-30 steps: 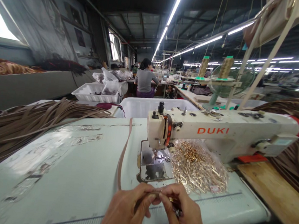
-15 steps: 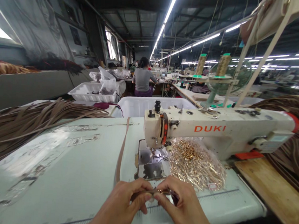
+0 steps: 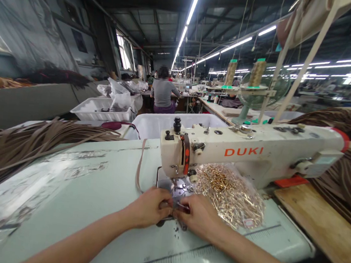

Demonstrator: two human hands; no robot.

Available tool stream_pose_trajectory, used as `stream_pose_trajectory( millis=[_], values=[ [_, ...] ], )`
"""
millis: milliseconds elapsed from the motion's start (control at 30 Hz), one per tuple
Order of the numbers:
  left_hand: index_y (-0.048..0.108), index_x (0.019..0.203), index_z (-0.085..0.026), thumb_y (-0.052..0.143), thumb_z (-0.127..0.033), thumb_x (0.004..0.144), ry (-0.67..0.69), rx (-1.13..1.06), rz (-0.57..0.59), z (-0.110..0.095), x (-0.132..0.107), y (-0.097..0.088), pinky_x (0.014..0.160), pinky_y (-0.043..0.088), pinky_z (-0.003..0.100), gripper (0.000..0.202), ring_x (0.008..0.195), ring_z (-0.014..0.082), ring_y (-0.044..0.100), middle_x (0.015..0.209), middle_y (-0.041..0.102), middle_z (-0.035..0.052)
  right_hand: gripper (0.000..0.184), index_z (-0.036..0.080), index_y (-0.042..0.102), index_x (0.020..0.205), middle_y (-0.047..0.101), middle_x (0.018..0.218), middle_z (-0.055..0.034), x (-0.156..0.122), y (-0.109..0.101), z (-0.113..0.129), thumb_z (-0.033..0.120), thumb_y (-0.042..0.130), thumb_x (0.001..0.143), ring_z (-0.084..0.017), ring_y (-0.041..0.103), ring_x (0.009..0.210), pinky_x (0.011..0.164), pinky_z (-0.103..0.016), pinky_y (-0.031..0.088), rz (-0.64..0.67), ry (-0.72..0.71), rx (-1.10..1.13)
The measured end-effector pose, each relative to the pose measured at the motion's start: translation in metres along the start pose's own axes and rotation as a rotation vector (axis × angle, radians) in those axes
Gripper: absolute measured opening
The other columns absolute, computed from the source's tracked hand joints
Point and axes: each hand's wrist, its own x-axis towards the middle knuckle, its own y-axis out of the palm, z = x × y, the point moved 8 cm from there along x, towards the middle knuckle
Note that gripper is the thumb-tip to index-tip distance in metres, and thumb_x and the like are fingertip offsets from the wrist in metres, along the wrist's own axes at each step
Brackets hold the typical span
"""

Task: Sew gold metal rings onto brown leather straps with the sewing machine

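Observation:
A narrow brown strap point(image 3: 139, 171) runs across the table and into my left hand point(image 3: 151, 207), whose fingers are closed on it. My right hand point(image 3: 200, 216) pinches the strap's end close beside the left fingertips. Both hands are just in front of the needle area of a white sewing machine point(image 3: 244, 152). Its metal needle plate point(image 3: 166, 183) is partly covered by my fingers. Right of the needle, a clear plastic bag of gold-coloured metal hooks point(image 3: 228, 194) lies under the machine arm.
Bundles of brown straps point(image 3: 34, 147) lie at the left, with more at the far right. White plastic bins point(image 3: 179, 121) stand behind the table. Thread cones point(image 3: 257, 73) rise above the machine. A wooden board point(image 3: 318, 228) adjoins the table's right side. A person point(image 3: 164, 91) sits farther back.
Both hands have moved forward, from near the table's front edge to the machine's needle area, carrying the strap. The camera view has shifted slightly to the right.

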Motion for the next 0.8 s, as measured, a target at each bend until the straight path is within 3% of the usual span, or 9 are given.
stream_pose_trajectory(
  millis=[133, 233, 300, 433, 533, 667, 800],
  values=[
    [0.066, 0.076, -0.021, 0.054, -0.022, 0.073, 0.036, 0.057, 0.058, 0.013, 0.022, -0.005, 0.056, 0.037, 0.021, 0.013, 0.063, 0.0146, 0.056, 0.067, 0.062, -0.0026, 0.007, 0.021, 0.065, 0.084, 0.066, 0.079, 0.0011, 0.019, -0.008, 0.006, 0.026, 0.067, 0.079, -0.014, 0.059, 0.072, 0.063, -0.021, 0.039, -0.019, -0.258, -0.042],
    [0.067, 0.076, -0.022, 0.056, -0.023, 0.073, 0.063, 0.091, 0.082, 0.015, 0.029, -0.006, 0.065, 0.041, 0.024, 0.012, 0.069, 0.0164, 0.059, 0.070, 0.064, -0.0020, 0.017, 0.023, 0.066, 0.096, 0.067, 0.093, 0.0005, 0.017, -0.004, 0.019, 0.014, 0.055, 0.087, -0.013, 0.059, 0.089, 0.079, -0.021, 0.042, 0.085, -0.560, 0.035],
    [0.067, 0.076, -0.021, 0.059, -0.023, 0.073, 0.064, 0.111, 0.053, 0.015, 0.032, -0.008, 0.074, 0.042, 0.028, 0.009, 0.075, 0.0189, 0.059, 0.074, 0.065, -0.0011, 0.026, 0.023, 0.066, 0.099, 0.066, 0.098, 0.0002, 0.015, -0.003, 0.021, 0.007, 0.050, 0.087, -0.013, 0.058, 0.096, 0.085, -0.022, 0.042, 0.135, -0.651, 0.044],
    [0.065, 0.085, -0.022, 0.064, -0.023, 0.074, 0.038, 0.142, -0.108, 0.014, 0.022, -0.013, 0.085, 0.041, 0.039, 0.011, 0.098, 0.0259, 0.054, 0.096, 0.063, 0.0023, 0.028, 0.021, 0.066, 0.098, 0.065, 0.098, -0.0006, 0.019, 0.000, 0.019, 0.004, 0.048, 0.085, -0.014, 0.058, 0.096, 0.084, -0.025, 0.044, 0.159, -0.639, 0.011],
    [0.064, 0.090, -0.022, 0.052, -0.017, 0.087, 0.078, 0.150, -0.199, 0.006, 0.002, -0.008, 0.088, 0.041, 0.037, 0.013, 0.102, 0.0223, 0.051, 0.102, 0.059, 0.0025, 0.024, 0.020, 0.066, 0.096, 0.065, 0.097, -0.0006, 0.021, 0.001, 0.020, 0.006, 0.050, 0.085, -0.013, 0.058, 0.092, 0.081, -0.024, 0.046, 0.154, -0.637, 0.009],
    [0.057, 0.105, -0.019, 0.043, -0.009, 0.093, 0.250, 0.242, -0.203, -0.011, -0.020, 0.008, 0.083, 0.048, 0.029, 0.021, 0.095, 0.0166, 0.055, 0.101, 0.060, 0.0024, 0.019, 0.020, 0.065, 0.092, 0.064, 0.094, -0.0003, 0.022, 0.004, 0.018, 0.007, 0.052, 0.085, -0.013, 0.058, 0.090, 0.079, -0.024, 0.045, 0.143, -0.633, -0.018],
    [0.054, 0.105, -0.010, 0.040, -0.007, 0.092, 0.486, 0.606, -0.274, -0.022, -0.029, 0.017, 0.066, 0.055, 0.030, 0.019, 0.083, 0.0202, 0.062, 0.091, 0.062, 0.0077, 0.017, 0.020, 0.065, 0.091, 0.065, 0.092, -0.0003, 0.020, 0.007, 0.016, 0.009, 0.055, 0.083, -0.014, 0.059, 0.087, 0.078, -0.024, 0.046, 0.113, -0.616, -0.054]
  ],
)
